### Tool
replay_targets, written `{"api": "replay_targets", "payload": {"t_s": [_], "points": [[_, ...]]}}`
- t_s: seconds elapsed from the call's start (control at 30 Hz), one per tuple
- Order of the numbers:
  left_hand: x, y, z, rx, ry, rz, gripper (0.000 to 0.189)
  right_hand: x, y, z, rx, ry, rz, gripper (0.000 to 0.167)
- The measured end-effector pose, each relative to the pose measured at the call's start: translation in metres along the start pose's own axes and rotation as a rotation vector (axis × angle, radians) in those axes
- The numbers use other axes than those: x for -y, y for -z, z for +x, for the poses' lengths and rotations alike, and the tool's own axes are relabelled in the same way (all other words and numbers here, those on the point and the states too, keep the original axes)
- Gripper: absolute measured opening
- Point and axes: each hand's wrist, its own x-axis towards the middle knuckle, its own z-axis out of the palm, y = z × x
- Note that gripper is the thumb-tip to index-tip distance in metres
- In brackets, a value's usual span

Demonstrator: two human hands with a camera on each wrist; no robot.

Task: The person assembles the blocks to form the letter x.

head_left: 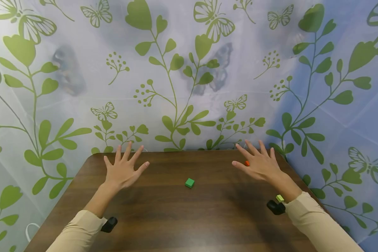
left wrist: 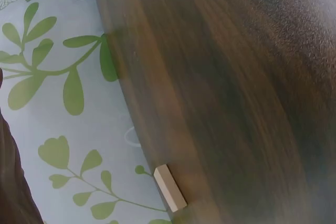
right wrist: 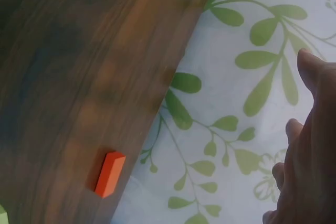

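Both hands hover over the brown table with fingers spread, holding nothing. My left hand point(head_left: 122, 170) is on the left side; a pale wooden block point(left wrist: 170, 188) lies at the table's edge in the left wrist view, out of sight in the head view. Above the far right part is my right hand point(head_left: 260, 165), which partly hides an orange-red block point(head_left: 247, 163). That block point(right wrist: 110, 174) shows whole in the right wrist view. Between the hands sits a green block point(head_left: 189, 183). A yellow-green block point(head_left: 280, 198) lies by the right wrist, partly covered.
The dark wood-grain table point(head_left: 189, 220) ends at a hanging curtain point(head_left: 182, 87) with green leaves and butterflies, which also runs along the sides. Each wrist wears a black camera, the left one point(head_left: 109, 224) and the right one point(head_left: 275, 207). A white loop point(head_left: 31, 229) shows at lower left.
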Motion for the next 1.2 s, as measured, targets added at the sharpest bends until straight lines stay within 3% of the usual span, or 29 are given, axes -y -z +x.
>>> {"api": "replay_targets", "payload": {"t_s": [0.2, 0.43, 0.6, 0.8, 1.03, 1.2], "points": [[-0.006, -0.009, 0.001, 0.035, -0.026, -0.014, 0.079, -0.014, -0.003, -0.009, 0.011, -0.017, 0.021, 0.087], [-0.016, -0.024, 0.002, 0.019, -0.138, -0.074, 0.075, -0.035, -0.012, -0.021, -0.001, -0.039, 0.055, 0.086], [-0.025, -0.031, 0.004, 0.057, -0.152, -0.09, 0.075, -0.048, -0.019, -0.029, -0.026, -0.027, 0.077, 0.084], [-0.038, -0.042, 0.015, 0.082, -0.173, -0.134, 0.075, -0.063, -0.022, -0.036, -0.034, -0.027, 0.1, 0.082], [-0.051, -0.064, 0.023, 0.107, -0.298, -0.311, 0.074, -0.079, -0.03, -0.05, -0.054, -0.032, 0.125, 0.081], [-0.059, -0.076, 0.026, 0.215, -0.315, -0.508, 0.074, -0.089, -0.038, -0.061, -0.055, -0.042, 0.164, 0.081]]}}
